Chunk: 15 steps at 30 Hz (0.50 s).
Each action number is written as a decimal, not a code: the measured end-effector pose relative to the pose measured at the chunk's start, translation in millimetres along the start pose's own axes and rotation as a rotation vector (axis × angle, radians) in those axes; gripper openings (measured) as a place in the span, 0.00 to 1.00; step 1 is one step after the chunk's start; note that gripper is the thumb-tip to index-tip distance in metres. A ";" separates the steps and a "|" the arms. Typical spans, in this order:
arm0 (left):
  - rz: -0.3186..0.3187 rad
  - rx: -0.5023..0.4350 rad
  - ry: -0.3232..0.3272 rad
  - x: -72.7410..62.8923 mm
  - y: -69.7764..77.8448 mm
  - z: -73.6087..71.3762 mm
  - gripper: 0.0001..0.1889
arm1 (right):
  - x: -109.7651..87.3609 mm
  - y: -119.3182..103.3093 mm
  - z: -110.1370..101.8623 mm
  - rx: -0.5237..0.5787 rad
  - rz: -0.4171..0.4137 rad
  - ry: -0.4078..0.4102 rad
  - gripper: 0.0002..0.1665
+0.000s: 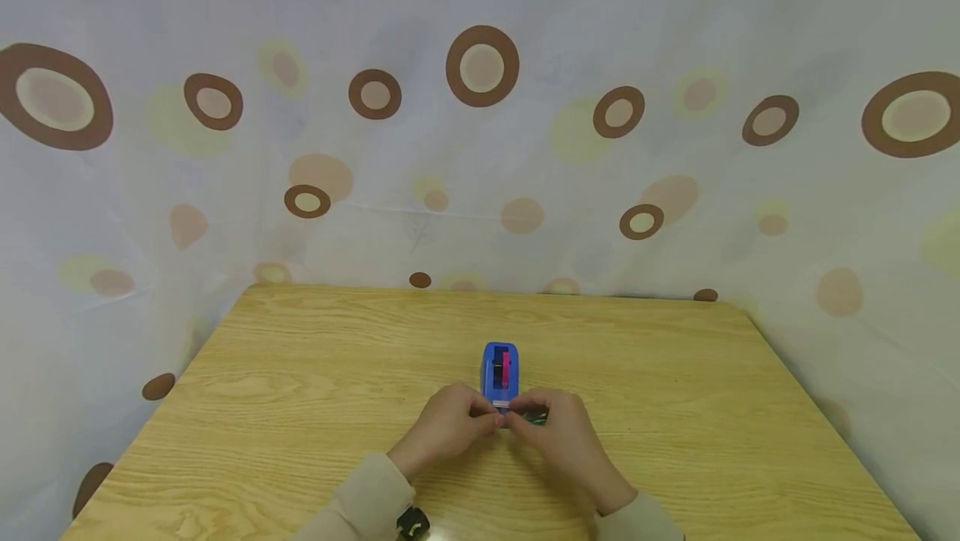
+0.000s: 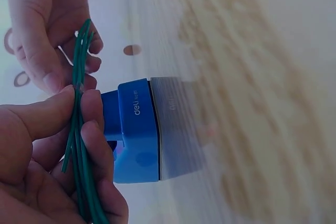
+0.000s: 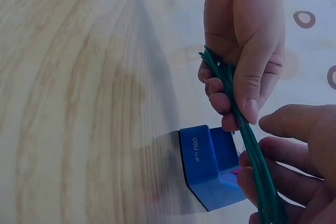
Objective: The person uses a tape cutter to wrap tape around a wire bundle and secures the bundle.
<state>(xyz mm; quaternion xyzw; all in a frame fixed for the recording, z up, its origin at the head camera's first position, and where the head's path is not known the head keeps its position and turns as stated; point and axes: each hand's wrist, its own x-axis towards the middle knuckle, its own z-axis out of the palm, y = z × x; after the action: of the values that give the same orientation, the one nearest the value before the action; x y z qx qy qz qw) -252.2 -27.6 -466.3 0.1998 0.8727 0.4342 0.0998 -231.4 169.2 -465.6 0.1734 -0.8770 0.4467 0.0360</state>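
Note:
Both hands meet over the table around a bundle of thin green strands [image 2: 86,177], perhaps wire or twist ties. The left hand [image 1: 448,424] pinches the bundle near its middle between thumb and fingers. Fingers of the right hand [image 1: 558,431] curl behind the strands, its thumb close to the left thumb, as the right wrist view shows. A small shiny patch shows at the pinch in the left wrist view; what it is I cannot tell. Just beyond the hands stands a blue tape dispenser [image 1: 500,370] with a pink core, its toothed edge facing the hands.
The wood-grain table [image 1: 337,358] spreads around the hands. A pale curtain [image 1: 480,157] with brown and beige circles hangs behind it and along both sides. Near the left sleeve is a small black object [image 1: 412,523].

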 end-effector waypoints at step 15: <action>0.039 0.009 0.034 -1.1 1.5 -2.5 0.05 | 1.6 -0.5 -0.7 0.005 0.043 -0.020 0.09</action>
<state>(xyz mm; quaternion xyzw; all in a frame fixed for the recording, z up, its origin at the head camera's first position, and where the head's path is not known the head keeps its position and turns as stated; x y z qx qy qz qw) -251.7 -29.1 -463.6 0.2100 0.8722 0.4354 0.0756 -232.8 169.1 -464.4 0.1592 -0.8797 0.4478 0.0170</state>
